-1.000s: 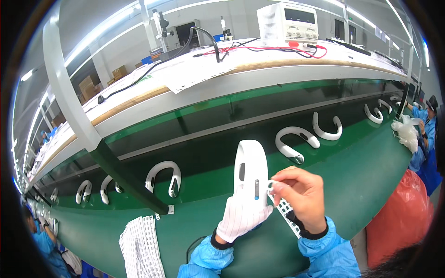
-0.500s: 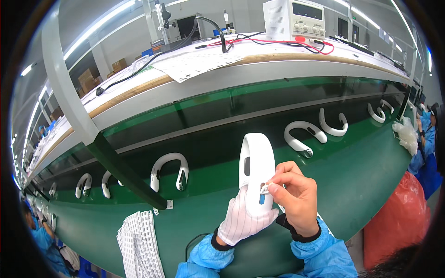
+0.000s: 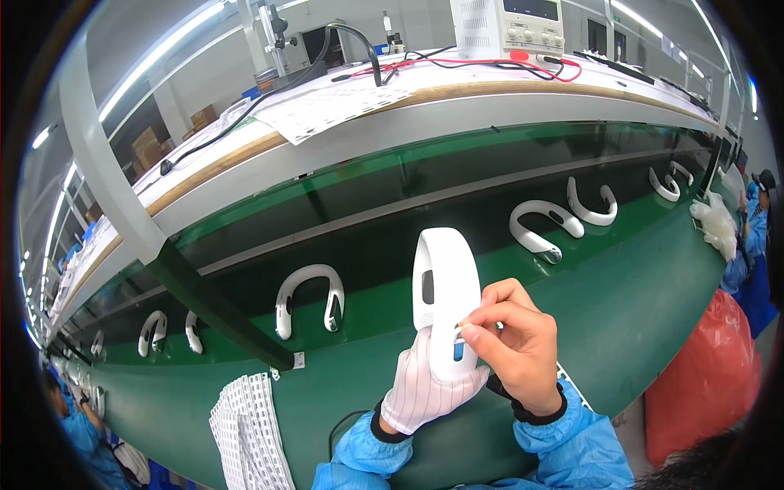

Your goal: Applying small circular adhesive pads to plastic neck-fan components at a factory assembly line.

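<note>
In my left hand [image 3: 425, 388], which wears a white striped glove, a white U-shaped neck fan [image 3: 454, 286] stands upright, its curve upward. The gloved fingers wrap round its lower end. A small blue patch [image 3: 459, 351] shows in a slot on the near arm. My bare right hand [image 3: 520, 347] pinches with thumb and forefinger right at the top of that slot, touching the fan. What sits between those fingertips is small and mostly hidden; only a pale edge shows.
More white neck fans lie on the green surface, one left of centre [image 3: 311, 298], another to the right [image 3: 545, 231]. Perforated white label sheets [image 3: 249, 433] lie near left. A post [image 3: 220, 306] rises at left. A red bag [image 3: 702, 376] stands right; a power supply [image 3: 510, 33] sits on the shelf.
The right fingertips have moved in against the slot, and the small pale piece seen between them shows less. The fans lying on the surface have shifted slightly right against the post.
</note>
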A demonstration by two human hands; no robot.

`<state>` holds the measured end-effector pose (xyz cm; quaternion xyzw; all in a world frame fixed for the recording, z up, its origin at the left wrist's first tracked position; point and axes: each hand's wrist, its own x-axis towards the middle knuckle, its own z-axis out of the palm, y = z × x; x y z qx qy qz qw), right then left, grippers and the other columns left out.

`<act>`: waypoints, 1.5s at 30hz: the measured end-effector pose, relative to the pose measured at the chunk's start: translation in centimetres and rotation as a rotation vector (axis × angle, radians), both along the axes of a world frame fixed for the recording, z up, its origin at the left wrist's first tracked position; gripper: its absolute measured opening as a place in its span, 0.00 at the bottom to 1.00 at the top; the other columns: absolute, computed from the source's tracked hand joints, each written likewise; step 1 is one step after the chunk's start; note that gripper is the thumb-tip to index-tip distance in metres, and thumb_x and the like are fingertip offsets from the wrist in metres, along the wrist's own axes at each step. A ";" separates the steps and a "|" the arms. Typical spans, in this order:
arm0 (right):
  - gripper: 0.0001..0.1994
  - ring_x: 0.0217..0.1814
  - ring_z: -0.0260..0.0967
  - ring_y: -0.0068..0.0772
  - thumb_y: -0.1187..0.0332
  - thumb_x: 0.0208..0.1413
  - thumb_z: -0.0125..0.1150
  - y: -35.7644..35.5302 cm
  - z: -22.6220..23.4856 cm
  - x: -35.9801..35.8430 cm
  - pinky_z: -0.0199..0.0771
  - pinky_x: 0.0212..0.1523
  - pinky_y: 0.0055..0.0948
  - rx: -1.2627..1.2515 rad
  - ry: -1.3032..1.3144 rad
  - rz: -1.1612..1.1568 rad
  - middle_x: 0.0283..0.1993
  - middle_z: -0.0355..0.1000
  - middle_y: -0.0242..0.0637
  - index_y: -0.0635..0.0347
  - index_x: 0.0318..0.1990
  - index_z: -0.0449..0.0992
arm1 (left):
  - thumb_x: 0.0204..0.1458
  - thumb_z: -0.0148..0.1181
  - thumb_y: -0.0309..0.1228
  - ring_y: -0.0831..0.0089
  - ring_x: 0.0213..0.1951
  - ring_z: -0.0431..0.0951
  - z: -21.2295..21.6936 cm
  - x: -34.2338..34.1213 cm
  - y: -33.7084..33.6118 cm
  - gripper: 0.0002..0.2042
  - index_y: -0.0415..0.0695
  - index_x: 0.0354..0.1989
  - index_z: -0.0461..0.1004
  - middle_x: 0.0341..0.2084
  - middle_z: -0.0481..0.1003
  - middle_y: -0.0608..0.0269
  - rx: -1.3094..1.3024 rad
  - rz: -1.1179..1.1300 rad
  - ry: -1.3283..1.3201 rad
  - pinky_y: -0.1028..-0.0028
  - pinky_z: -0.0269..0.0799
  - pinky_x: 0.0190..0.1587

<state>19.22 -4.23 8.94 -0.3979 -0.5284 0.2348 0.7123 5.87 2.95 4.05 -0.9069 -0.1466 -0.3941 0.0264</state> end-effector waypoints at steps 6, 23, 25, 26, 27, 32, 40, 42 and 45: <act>0.06 0.34 0.68 0.17 0.83 0.54 0.63 0.2 -0.4 -0.2 0.77 0.38 0.18 0.035 0.021 -0.008 0.45 0.62 0.36 0.73 0.39 0.79 | 0.48 0.68 0.35 0.56 0.36 0.77 0.0 0.1 0.0 0.26 0.39 0.55 0.70 0.42 0.72 0.48 -0.067 -0.043 -0.035 0.66 0.75 0.29; 0.20 0.32 0.62 0.15 0.84 0.50 0.64 1.4 -2.4 -1.0 0.65 0.31 0.14 0.176 -0.017 -0.206 0.49 0.61 0.39 0.68 0.53 0.71 | 0.50 0.65 0.34 0.50 0.36 0.77 0.4 0.4 -0.6 0.21 0.41 0.53 0.73 0.44 0.74 0.47 0.090 0.069 0.066 0.65 0.76 0.28; 0.26 0.31 0.63 0.14 0.85 0.51 0.62 1.7 -2.3 -1.3 0.65 0.30 0.14 0.171 0.110 -0.236 0.51 0.60 0.40 0.68 0.59 0.66 | 0.46 0.68 0.32 0.59 0.29 0.73 1.1 1.0 -0.4 0.18 0.40 0.44 0.72 0.33 0.71 0.55 -0.100 -0.017 -0.086 0.66 0.71 0.28; 0.29 0.31 0.63 0.15 0.84 0.53 0.62 2.0 -2.5 -1.2 0.68 0.29 0.14 0.141 0.184 -0.206 0.52 0.58 0.40 0.68 0.63 0.60 | 0.46 0.68 0.32 0.59 0.29 0.73 0.9 1.3 -0.1 0.18 0.40 0.44 0.72 0.33 0.71 0.55 -0.099 -0.018 -0.088 0.66 0.71 0.28; 0.32 0.30 0.63 0.16 0.83 0.54 0.61 2.1 -2.5 -1.2 0.70 0.27 0.15 0.114 0.260 -0.174 0.54 0.56 0.41 0.67 0.66 0.55 | 0.46 0.68 0.33 0.59 0.29 0.72 0.7 1.4 0.4 0.18 0.40 0.44 0.72 0.33 0.71 0.55 -0.003 -0.013 -0.076 0.67 0.71 0.28; 0.30 0.31 0.64 0.17 0.81 0.57 0.60 1.6 -1.7 0.2 0.72 0.27 0.16 -0.001 0.353 -0.015 0.53 0.57 0.41 0.66 0.66 0.56 | 0.46 0.70 0.34 0.60 0.29 0.74 0.7 2.0 0.4 0.22 0.40 0.48 0.72 0.34 0.72 0.55 0.007 -0.029 -0.073 0.66 0.72 0.29; 0.23 0.29 0.67 0.18 0.76 0.55 0.63 1.9 -4.7 5.8 0.68 0.29 0.17 -0.168 -0.182 -0.448 0.49 0.64 0.42 0.65 0.59 0.68 | 0.46 0.65 0.33 0.51 0.33 0.79 -2.2 5.5 5.8 0.21 0.40 0.48 0.69 0.36 0.76 0.47 -0.264 -0.108 0.179 0.61 0.76 0.34; 0.21 0.29 0.66 0.18 0.76 0.57 0.60 0.5 -4.4 7.1 0.67 0.28 0.17 -0.233 -0.022 -0.454 0.50 0.64 0.42 0.65 0.59 0.68 | 0.46 0.61 0.32 0.47 0.32 0.80 -4.3 8.1 9.1 0.18 0.37 0.43 0.67 0.31 0.77 0.44 -0.454 0.012 0.337 0.57 0.77 0.33; 0.19 0.29 0.65 0.17 0.77 0.58 0.58 -1.5 -5.1 8.7 0.66 0.26 0.17 -0.216 0.008 -0.484 0.50 0.64 0.41 0.65 0.58 0.69 | 0.48 0.58 0.30 0.45 0.31 0.81 -6.3 11.9 12.5 0.15 0.34 0.40 0.64 0.23 0.77 0.43 -0.423 0.096 0.420 0.54 0.77 0.33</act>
